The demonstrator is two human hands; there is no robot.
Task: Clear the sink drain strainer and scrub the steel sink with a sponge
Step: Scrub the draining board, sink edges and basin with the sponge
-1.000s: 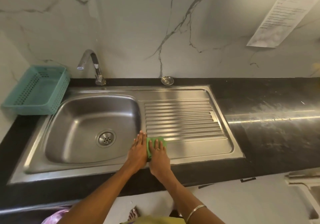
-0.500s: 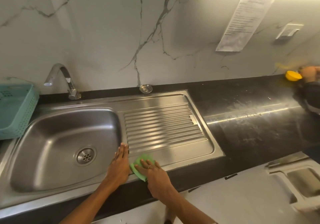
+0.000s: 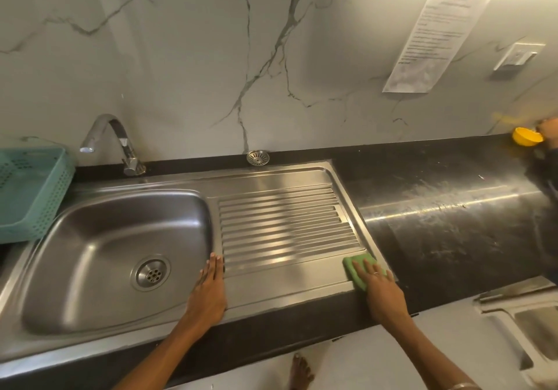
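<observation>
A black counter [image 3: 453, 208] under a marble wall carries the steel sink [image 3: 120, 238]. The right hand [image 3: 380, 287] lies with fingers straight, pressing the green sponge [image 3: 359, 266] flat on the near right corner of the ribbed drainboard [image 3: 283, 226]. 0.5 s ago the sponge sat beside the bowl, so 1 stroke has crossed the front strip. The left hand [image 3: 210, 287] rests flat, fingers together, on the ledge between bowl and drainboard. The strainer [image 3: 257, 157] sits apart by the wall. The drain [image 3: 150, 273] appears clear; scrubbing is likely underway.
</observation>
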